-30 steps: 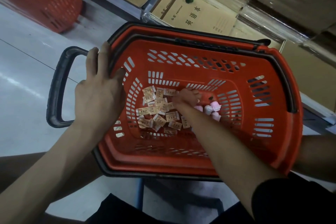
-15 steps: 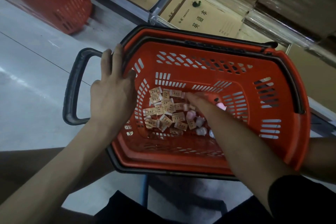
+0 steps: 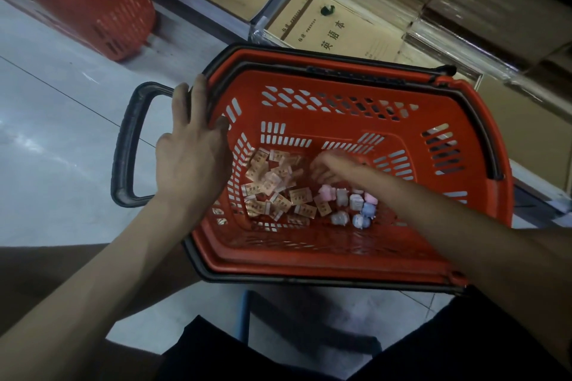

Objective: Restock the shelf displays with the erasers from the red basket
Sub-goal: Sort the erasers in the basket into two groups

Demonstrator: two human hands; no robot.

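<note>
Red basket (image 3: 356, 244), black handle (image 3: 123, 145); pink, blue erasers (image 3: 349, 204).

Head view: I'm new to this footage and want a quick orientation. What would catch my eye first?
A red basket fills the middle, with a heap of tan wrapped erasers and a few pastel ones on its floor. The left hand rests on its left rim, while the blurred right hand reaches in among the erasers. A second basket, also red, stands on the floor at upper left.
</note>
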